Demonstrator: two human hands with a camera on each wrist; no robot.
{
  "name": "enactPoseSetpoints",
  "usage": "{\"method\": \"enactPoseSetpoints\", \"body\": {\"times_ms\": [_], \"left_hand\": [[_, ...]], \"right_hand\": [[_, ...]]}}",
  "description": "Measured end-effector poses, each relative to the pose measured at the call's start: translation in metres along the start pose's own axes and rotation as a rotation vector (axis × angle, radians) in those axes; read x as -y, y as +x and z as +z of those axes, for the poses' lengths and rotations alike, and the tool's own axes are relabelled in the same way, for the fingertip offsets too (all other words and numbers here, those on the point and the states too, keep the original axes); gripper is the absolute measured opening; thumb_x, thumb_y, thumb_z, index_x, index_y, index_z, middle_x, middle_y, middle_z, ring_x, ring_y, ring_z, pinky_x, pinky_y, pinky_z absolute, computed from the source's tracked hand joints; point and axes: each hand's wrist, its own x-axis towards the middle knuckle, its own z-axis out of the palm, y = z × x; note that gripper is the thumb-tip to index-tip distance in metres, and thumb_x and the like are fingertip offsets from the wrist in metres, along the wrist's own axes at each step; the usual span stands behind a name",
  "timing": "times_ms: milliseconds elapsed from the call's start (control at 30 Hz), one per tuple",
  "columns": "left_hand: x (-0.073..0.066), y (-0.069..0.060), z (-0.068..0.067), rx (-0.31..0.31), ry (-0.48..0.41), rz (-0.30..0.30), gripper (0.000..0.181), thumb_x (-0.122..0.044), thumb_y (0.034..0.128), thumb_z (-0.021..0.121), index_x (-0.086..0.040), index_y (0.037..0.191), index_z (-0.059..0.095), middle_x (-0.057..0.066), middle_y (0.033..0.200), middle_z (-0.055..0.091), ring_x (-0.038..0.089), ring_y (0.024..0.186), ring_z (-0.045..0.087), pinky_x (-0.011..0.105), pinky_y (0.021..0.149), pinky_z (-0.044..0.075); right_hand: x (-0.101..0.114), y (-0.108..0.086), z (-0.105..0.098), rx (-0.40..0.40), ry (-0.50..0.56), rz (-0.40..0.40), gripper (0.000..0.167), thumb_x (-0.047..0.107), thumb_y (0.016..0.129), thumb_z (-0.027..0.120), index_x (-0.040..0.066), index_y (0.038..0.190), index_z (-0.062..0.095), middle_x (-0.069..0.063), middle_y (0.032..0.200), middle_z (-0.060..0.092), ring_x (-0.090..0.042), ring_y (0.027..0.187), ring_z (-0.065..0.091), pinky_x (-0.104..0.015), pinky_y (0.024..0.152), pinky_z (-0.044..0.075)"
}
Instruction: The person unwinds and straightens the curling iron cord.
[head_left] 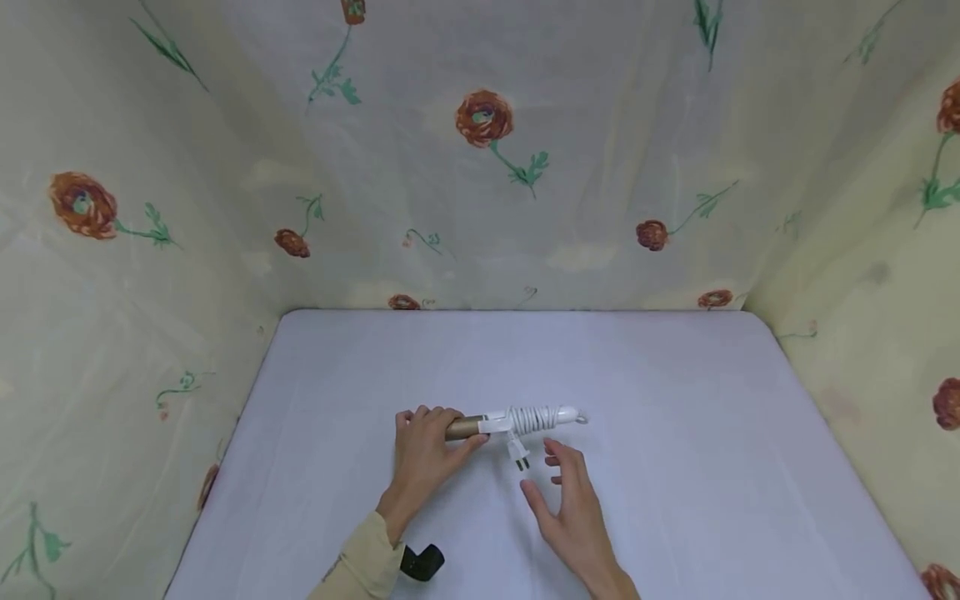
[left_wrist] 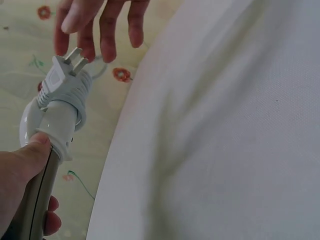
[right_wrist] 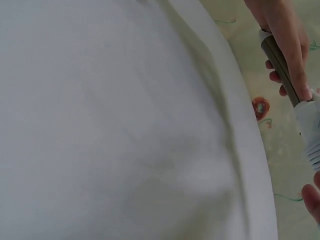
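The left hand is holding the brown handle of a long brown-and-white plastic tool over the white table. A white cord is looping round it. Near its white two-pin plug, the right hand is hovering, its fingers standing wide apart

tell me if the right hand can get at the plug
Likely yes: the right hand is open near the plug, nothing shows between them, and the left hand grips the handle instead.
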Motion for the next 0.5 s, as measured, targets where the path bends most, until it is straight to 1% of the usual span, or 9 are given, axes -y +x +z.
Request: {"method": "enactPoseSetpoints", "body": {"times_ms": [67,133,233,333,500], "left_hand": [[-0.001,0.001,-0.002,-0.008,-0.004,0.000,0.047,-0.063,0.0740,0.068,-0.020,0.093,0.070,-0.003,0.081,0.070,0.015,0.071,0.053,0.045,0.083,0.036],[-0.003,0.001,-0.003,-0.009,-0.017,-0.003,0.047,-0.063,0.0736,0.069,-0.019,0.092,0.070,-0.003,0.080,0.070,0.014,0.070,0.052,0.043,0.081,0.035],[-0.006,0.000,-0.004,-0.005,-0.036,0.002,0.046,-0.062,0.0735,0.069,-0.020,0.091,0.070,-0.004,0.080,0.071,0.013,0.069,0.052,0.041,0.078,0.034],[-0.009,-0.001,-0.004,0.006,-0.050,0.011,0.044,-0.062,0.0744,0.068,-0.022,0.094,0.071,-0.006,0.081,0.071,0.012,0.069,0.053,0.040,0.077,0.033],[-0.012,-0.002,-0.005,0.022,-0.037,0.015,0.042,-0.062,0.0755,0.067,-0.028,0.101,0.071,-0.007,0.079,0.071,0.011,0.069,0.053,0.041,0.078,0.034]], "right_hand": [[0.005,0.008,0.000,0.006,-0.003,-0.020,0.063,0.018,0.082,0.074,0.008,0.136,0.042,-0.008,0.123,0.050,-0.018,0.106,0.054,-0.035,0.078,0.052],[0.010,0.014,0.001,0.013,-0.007,-0.035,0.061,0.021,0.082,0.074,0.009,0.134,0.044,-0.007,0.119,0.052,-0.018,0.101,0.057,-0.035,0.077,0.052],[0.016,0.021,0.003,0.010,-0.020,-0.065,0.056,0.021,0.082,0.074,0.008,0.129,0.047,-0.005,0.108,0.057,-0.014,0.087,0.061,-0.031,0.073,0.052],[0.018,0.023,0.005,-0.003,-0.035,-0.080,0.049,0.018,0.081,0.075,0.007,0.123,0.051,-0.001,0.098,0.059,-0.008,0.074,0.061,-0.026,0.066,0.051],[0.018,0.026,0.008,-0.024,-0.026,-0.073,0.038,0.010,0.082,0.074,0.007,0.115,0.055,-0.003,0.095,0.064,-0.005,0.070,0.059,-0.024,0.063,0.051]]}}
